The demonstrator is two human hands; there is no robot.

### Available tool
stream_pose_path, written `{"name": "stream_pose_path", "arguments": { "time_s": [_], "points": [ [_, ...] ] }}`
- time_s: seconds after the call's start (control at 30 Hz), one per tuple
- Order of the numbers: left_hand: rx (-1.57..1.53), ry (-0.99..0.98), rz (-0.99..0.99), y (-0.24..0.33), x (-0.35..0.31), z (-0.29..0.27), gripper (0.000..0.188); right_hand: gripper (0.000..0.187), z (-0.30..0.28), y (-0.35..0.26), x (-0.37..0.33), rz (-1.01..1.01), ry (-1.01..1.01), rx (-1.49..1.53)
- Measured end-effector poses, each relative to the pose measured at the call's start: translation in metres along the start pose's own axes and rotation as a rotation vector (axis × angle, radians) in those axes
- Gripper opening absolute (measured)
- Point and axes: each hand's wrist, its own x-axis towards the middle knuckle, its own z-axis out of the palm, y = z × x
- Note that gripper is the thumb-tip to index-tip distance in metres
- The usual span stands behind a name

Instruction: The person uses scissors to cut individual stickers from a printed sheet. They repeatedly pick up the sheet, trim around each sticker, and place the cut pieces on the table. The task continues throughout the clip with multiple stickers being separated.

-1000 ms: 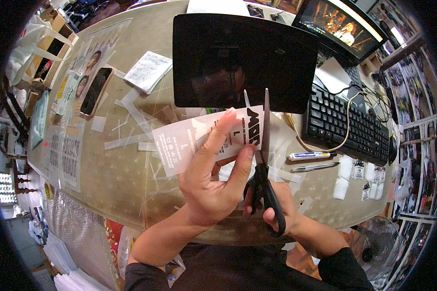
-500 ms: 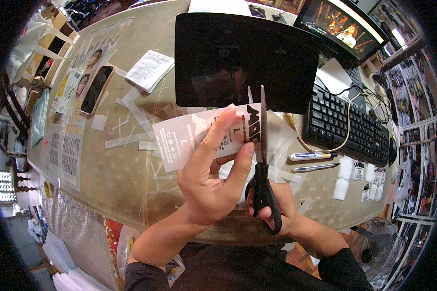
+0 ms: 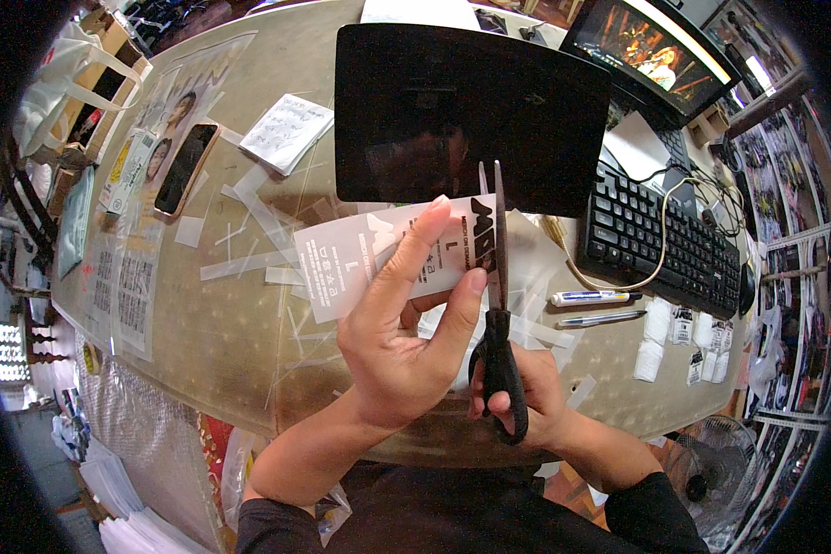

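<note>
My left hand [image 3: 399, 355] pinches a strip of translucent film [image 3: 337, 272] printed with white and black label designs, its index finger lying across the front and its thumb near the right end. In my right hand [image 3: 540, 392] is a pair of scissors [image 3: 497, 355] with black handles, fingers through the loops. The blades point away from me and run along the film's right edge, beside the black print. Their tips stand slightly apart beyond the film. Part of the film is hidden behind my left fingers.
Narrow clear offcuts [image 3: 258, 263] litter the table [image 3: 203, 369]. A dark screen [image 3: 471, 111] stands ahead, with a lit monitor [image 3: 656, 60] behind it. On the right are a keyboard [image 3: 660, 240], a marker [image 3: 593, 298], a pen [image 3: 602, 319] and small white labels [image 3: 654, 342]; a phone [image 3: 187, 171] and notepaper [image 3: 286, 134] lie left.
The scissor blades have come closer together along the film's right edge, and the handles have drawn together too. My left hand stays nearly still with the film.
</note>
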Motion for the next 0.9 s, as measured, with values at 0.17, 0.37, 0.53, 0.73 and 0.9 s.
{"name": "stream_pose_path", "arguments": {
  "time_s": [0.17, 0.37, 0.53, 0.73, 0.9],
  "points": [
    [0.044, -0.002, -0.013, 0.002, 0.001, 0.000, 0.049, 0.032, 0.000, -0.001, -0.001, 0.022, 0.005, -0.010],
    [0.005, -0.001, -0.001, -0.001, 0.001, 0.000, 0.046, 0.026, 0.002, -0.004, 0.000, 0.021, 0.011, 0.003],
    [0.008, -0.007, 0.012, -0.001, 0.002, 0.000, 0.046, 0.025, 0.002, -0.007, 0.000, -0.001, 0.024, -0.083],
    [-0.009, -0.006, -0.003, -0.001, 0.001, 0.001, 0.044, 0.027, 0.004, -0.008, -0.002, 0.080, 0.048, -0.042],
    [-0.197, 0.052, 0.085, -0.005, 0.003, 0.004, 0.038, 0.033, 0.002, -0.008, -0.002, 0.052, 0.079, -0.010]
  ]
}}
